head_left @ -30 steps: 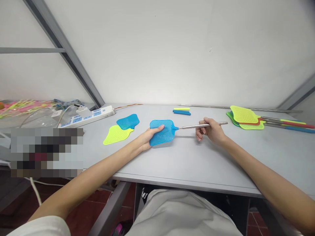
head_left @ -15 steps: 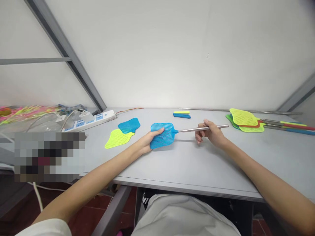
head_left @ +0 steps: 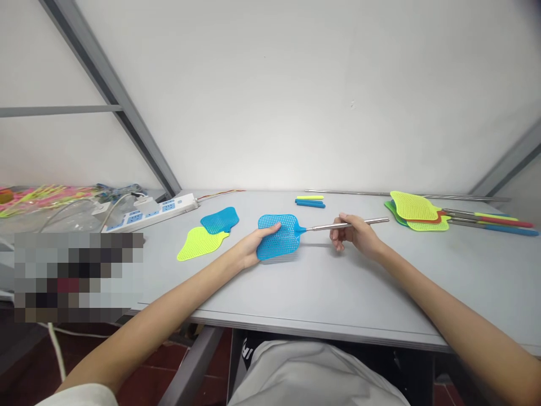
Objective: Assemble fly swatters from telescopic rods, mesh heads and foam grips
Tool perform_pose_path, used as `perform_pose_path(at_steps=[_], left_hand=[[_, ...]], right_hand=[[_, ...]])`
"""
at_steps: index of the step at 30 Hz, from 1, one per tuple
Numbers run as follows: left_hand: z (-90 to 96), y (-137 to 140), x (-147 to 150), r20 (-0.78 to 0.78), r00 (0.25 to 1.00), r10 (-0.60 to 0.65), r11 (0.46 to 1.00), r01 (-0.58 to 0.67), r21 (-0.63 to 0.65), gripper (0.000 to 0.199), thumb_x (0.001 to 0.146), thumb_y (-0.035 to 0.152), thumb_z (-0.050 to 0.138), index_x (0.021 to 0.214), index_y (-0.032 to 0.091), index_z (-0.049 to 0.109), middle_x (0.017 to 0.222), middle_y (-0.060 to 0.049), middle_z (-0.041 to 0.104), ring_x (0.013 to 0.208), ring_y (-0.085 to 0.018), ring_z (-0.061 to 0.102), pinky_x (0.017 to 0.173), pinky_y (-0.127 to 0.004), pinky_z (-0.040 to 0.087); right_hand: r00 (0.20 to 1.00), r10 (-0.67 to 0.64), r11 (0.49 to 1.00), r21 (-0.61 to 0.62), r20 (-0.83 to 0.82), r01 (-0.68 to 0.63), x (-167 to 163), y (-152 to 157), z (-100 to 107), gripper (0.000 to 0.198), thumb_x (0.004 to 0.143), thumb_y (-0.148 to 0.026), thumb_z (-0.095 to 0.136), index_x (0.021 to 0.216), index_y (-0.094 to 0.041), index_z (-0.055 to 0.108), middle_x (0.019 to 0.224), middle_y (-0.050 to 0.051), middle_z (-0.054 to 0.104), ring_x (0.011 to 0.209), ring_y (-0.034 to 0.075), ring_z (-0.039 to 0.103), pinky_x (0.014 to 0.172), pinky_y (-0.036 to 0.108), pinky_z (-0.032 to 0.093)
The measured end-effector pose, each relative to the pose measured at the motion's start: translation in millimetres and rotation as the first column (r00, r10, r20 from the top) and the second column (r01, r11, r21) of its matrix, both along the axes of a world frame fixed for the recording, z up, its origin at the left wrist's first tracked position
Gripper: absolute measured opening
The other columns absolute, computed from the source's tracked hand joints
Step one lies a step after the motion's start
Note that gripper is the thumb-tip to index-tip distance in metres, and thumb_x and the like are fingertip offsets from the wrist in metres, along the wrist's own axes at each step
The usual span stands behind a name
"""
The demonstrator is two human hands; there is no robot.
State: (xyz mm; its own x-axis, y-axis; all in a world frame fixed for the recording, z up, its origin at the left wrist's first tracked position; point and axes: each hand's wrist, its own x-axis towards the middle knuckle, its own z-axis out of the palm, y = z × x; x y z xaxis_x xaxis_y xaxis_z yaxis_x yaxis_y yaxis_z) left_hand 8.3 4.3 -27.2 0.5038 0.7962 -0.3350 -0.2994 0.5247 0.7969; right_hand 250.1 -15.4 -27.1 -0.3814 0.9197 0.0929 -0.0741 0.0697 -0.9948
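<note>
Blue swatter head point(head_left: 278, 238) on metal rod point(head_left: 322, 227), held over the desk point(head_left: 321, 293).
We clamp the head in our left hand point(head_left: 252, 248), rod in our right hand point(head_left: 358, 234); long axis runs side to side, head left, free rod end right.

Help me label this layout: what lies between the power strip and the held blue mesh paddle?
In the head view: a loose blue paddle, a yellow paddle and the left hand.

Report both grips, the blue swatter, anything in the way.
Left grip holds blue swatter head. Right grip holds metal rod, tip at head's neck. No obstruction seen between grips; yellow swatter head lies farther left.
</note>
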Motion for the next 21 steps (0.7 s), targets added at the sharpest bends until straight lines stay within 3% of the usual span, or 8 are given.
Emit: perform_pose_path(at_steps=[11, 21], left_hand=[[3.1, -0.5, 0.2, -0.038, 0.999, 0.027, 0.999, -0.026, 0.036, 0.029, 0.07, 0.026, 0.057, 0.096, 0.013, 0.057, 0.095, -0.008, 0.062, 0.083, -0.018, 0.059, 0.078, -0.031, 0.047], [7.7, 1.0, 1.1, -0.028, 0.998, 0.056, 0.996, -0.054, 0.066, 0.025, 0.071, 0.024, 0.055, 0.093, 0.014, 0.058, 0.094, -0.006, 0.062, 0.082, -0.019, 0.059, 0.076, -0.031, 0.048]], right_hand=[[0.998, -0.011, 0.995, -0.1, -0.057, 0.005, 0.6, 5.6, -3.9, 0.036, 0.077, -0.037, 0.035, 0.059, -0.012, 0.055, 0.05, 0.005, 0.052, 0.042, 0.013, 0.048, 0.043, 0.026, 0.037], [0.975, -0.065, 0.982, -0.186, -0.21, 0.026, -1.4, 5.3, -1.8, 0.033, 0.073, -0.038, 0.041, 0.057, -0.012, 0.055, 0.053, 0.004, 0.052, 0.045, 0.012, 0.048, 0.04, 0.024, 0.035]])
